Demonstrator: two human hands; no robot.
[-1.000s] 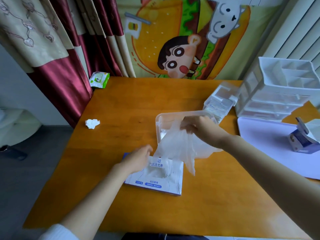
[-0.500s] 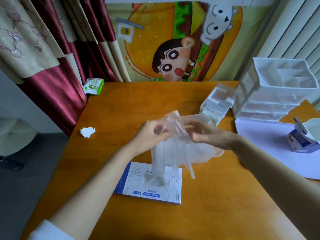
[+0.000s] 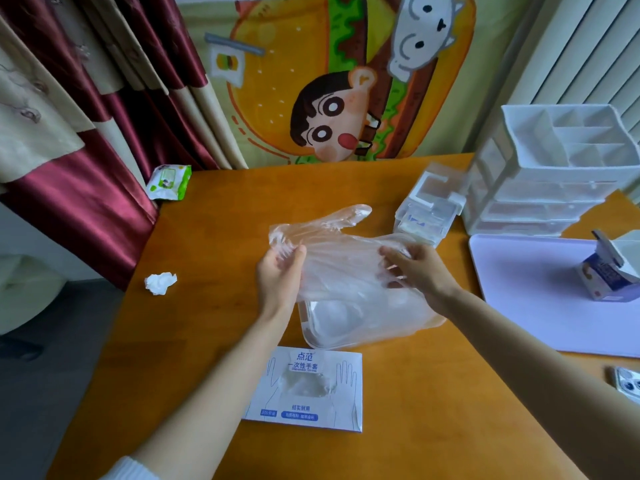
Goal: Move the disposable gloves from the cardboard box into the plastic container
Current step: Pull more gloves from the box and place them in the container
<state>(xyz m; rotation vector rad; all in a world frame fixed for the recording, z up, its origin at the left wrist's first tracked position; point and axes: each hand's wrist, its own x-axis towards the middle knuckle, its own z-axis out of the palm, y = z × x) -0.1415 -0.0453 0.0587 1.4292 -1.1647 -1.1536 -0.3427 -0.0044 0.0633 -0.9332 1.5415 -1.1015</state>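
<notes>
A clear disposable glove (image 3: 341,252) is stretched flat between both hands above the clear plastic container (image 3: 341,336) in the middle of the table. My left hand (image 3: 278,277) pinches its left end and my right hand (image 3: 420,271) grips its right end. The white and blue cardboard glove box (image 3: 306,389) lies flat on the table just in front of the container, with more gloves showing through its top opening.
A crumpled tissue (image 3: 160,283) and a green wipes pack (image 3: 168,181) lie at the left. Clear small drawers (image 3: 427,211), a white drawer organizer (image 3: 554,174), a lilac mat (image 3: 540,292) bearing a small carton (image 3: 611,271), and a phone (image 3: 628,384) are at the right.
My left hand left the box and took hold of the glove. Both hands pulled the hanging glove out sideways, flat over the container.
</notes>
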